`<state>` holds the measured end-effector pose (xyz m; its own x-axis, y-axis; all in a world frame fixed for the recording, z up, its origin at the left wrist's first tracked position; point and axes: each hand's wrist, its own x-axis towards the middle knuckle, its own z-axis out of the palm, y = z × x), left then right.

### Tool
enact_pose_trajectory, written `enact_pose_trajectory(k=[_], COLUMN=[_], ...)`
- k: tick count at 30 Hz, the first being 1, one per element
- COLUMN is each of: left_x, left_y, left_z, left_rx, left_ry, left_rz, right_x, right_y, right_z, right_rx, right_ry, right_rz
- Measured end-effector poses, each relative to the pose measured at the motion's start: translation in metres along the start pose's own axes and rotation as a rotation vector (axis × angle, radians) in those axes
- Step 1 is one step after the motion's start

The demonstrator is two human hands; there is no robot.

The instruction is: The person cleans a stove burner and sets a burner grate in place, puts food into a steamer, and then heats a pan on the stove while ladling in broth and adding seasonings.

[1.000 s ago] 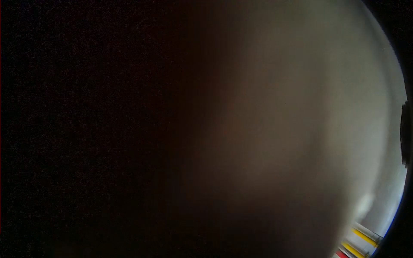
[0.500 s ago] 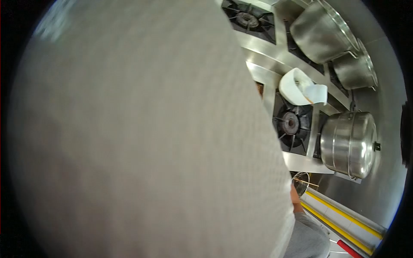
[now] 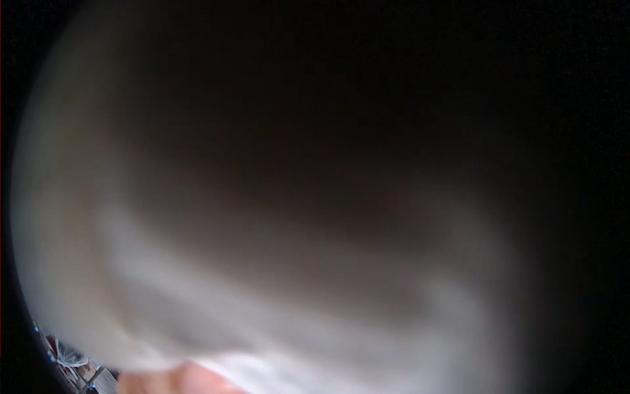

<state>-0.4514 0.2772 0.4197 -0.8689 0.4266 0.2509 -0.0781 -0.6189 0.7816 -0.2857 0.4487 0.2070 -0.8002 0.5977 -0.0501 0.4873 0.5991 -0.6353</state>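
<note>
Blurred pale cloth lies right against the camera and fills most of the view, fading to near black at the top and right. Below its lower edge shows a small patch of bare skin. Which part of a body it belongs to, I cannot tell. Neither my left hand nor my right hand can be made out, and anything they touch is hidden.
In the bottom left corner a sliver of the room shows, with small cluttered things in white, grey and dark red, too small to name. Everything else is covered.
The stove, the metal pots and the white container have gone out of view. The cloth now covers nearly everything and the picture is much darker; a skin patch appears at the bottom.
</note>
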Motion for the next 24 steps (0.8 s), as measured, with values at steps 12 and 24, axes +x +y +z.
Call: enact_pose_trajectory(k=[12,24], left_x=[0.008,-0.022], left_y=[-0.001,0.031], left_z=[-0.006,0.010], left_rx=[-0.013,-0.063], left_ry=[0.013,0.007], left_rz=[0.044,0.075], right_x=[0.012,0.099], right_y=[0.001,0.006], right_z=[0.008,0.061], right_rx=[-0.004,-0.322], right_ry=[-0.027,-0.200], right_rz=[-0.051,-0.569])
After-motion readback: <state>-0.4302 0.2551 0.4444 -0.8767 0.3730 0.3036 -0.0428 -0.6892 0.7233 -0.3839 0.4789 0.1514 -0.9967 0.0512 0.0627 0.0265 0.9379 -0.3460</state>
